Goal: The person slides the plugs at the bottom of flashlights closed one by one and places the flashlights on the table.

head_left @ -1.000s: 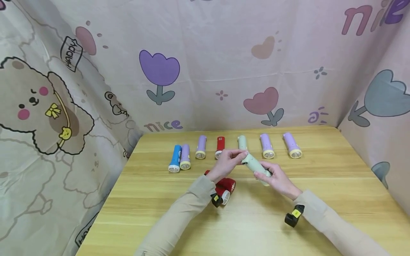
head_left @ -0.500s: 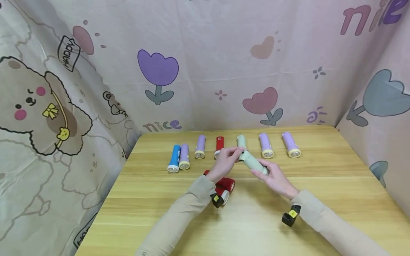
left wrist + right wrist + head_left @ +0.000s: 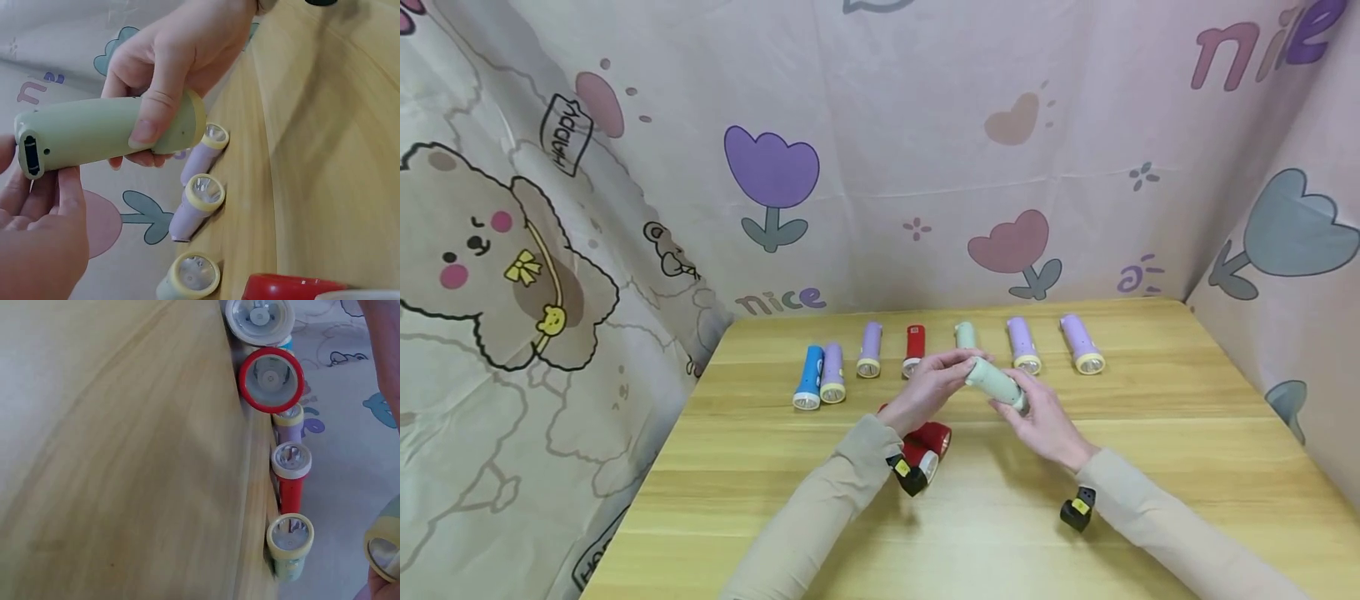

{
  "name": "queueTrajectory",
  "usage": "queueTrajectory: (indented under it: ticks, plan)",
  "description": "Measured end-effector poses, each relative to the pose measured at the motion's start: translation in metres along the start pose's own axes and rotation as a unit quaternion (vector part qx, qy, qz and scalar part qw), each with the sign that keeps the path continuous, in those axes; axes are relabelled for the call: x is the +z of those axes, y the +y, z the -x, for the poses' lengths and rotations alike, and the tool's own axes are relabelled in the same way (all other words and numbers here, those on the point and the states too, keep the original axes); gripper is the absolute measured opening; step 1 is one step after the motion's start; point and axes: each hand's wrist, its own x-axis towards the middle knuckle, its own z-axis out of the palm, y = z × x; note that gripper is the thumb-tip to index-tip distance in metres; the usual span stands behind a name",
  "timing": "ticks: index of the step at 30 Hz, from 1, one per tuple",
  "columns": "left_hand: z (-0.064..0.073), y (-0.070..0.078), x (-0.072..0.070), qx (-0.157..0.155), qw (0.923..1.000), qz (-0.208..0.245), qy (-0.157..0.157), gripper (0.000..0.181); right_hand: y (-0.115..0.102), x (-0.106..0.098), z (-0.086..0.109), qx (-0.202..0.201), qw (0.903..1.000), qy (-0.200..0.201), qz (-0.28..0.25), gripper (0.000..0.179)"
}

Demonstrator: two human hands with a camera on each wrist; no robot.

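A pale green plastic torch, shaped like a tube, is held up above the light brown wooden tabletop. The right hand has its grip wrapped round the lamp end, by the pale yellow rim. The left hand has its grip on the tail end, pinching it with thumb and fingers. A long dark slot shows on that end.

Just behind the held torch lies another pale green torch, partly hidden by the left hand. Behind the held torch and to its right lie two purple torches with pale yellow rims, one nearer and one farther. Behind it and to its left are a red torch with a white rim and then a third purple torch. Farther left of it, a fourth purple torch is just beside a blue torch with a white rim.

Left of the held torch and nearer the person are two more red torches, one with a red rim and one with a white rim. They seem to lie close together, but the left arm covers part of them.

Well behind the held torch hangs a pale cloth with flowers and hearts.
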Motion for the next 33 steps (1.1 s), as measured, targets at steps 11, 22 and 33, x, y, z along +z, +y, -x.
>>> queueTrajectory:
  ticks: [11, 22, 33]
  plan:
    - [0.0011, -0.0009, 0.0041, -0.022, 0.9981, 0.046, -0.035, 0.042, 0.0062, -0.0001, 0.0023, -0.006, 0.9998, 0.007, -0.016, 0.040]
    - [0.0013, -0.0068, 0.0040, -0.020, 0.9985, 0.048, -0.019, 0.039, 0.0023, 0.0035, 0.0043, 0.015, 0.9989, -0.005, -0.043, 0.041]
    - [-0.0004, -0.0040, 0.0037, -0.035, 0.9992, 0.022, -0.002, 0.038, 0.0020, 0.0037, 0.0049, 0.027, 0.9980, -0.013, -0.056, 0.041]
